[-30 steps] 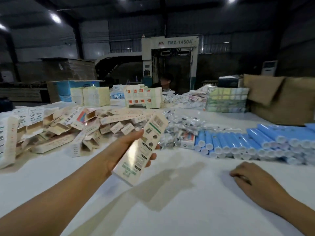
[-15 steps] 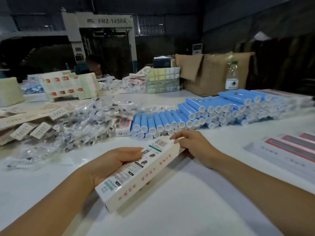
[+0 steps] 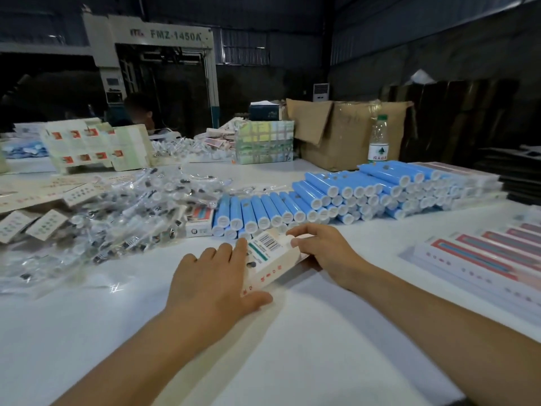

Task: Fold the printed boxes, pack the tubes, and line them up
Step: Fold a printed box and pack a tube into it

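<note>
The fingers (image 3: 303, 230) of the right hand (image 3: 328, 250) curl over the far end of the printed box (image 3: 270, 260), pinching its end flap, while the left hand (image 3: 213, 279) lies flat and nearly straight along the box, thumb against its near side, pressing it to the white bench (image 3: 292, 347). The box lies just in front of the row of blue tubes (image 3: 336, 194); whether a tube is already inside cannot be told. If the right fingers push the flap off-line, it may crease or spring open, and the pressing palm could crush the thin card. Beyond, bagged parts (image 3: 126, 212) lie heaped at left, finished boxes (image 3: 497, 259) sit lined up at right, and an open brown carton (image 3: 345, 133) hides its contents
</note>
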A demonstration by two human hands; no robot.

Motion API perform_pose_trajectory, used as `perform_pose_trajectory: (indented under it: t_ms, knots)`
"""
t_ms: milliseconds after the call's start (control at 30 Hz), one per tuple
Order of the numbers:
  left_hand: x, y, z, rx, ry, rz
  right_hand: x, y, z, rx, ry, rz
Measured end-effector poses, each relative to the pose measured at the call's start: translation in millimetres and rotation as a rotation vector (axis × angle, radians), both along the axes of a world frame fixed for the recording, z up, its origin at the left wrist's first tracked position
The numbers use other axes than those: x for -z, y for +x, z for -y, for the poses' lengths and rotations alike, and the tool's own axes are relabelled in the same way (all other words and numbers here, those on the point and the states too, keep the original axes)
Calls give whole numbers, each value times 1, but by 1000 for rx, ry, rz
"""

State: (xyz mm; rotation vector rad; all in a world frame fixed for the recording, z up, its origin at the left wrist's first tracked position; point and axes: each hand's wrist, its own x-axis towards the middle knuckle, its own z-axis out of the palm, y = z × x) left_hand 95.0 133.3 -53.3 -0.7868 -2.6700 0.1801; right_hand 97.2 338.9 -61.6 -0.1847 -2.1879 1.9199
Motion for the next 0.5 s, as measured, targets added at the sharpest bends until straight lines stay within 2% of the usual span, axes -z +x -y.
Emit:
perform_pose_trajectory:
  t_ms: [100, 200, 367, 433, 500]
  knots:
    - [4, 2, -5, -18, 27, -98, 2, 0, -1, 13, 46, 2]
    - [7, 9, -4, 8, 21, -168, 1, -2, -2, 49, 200, -30]
    - [5, 10, -3, 96, 87, -178, -42, -34, -39, 261, 848, -132]
    - [11, 7, -7, 85, 61, -176, -66, -54, -68, 366, 1086, -121]
    - [15, 2, -10, 126, 123, -197, -85, -73, -99, 443, 1294, -57]
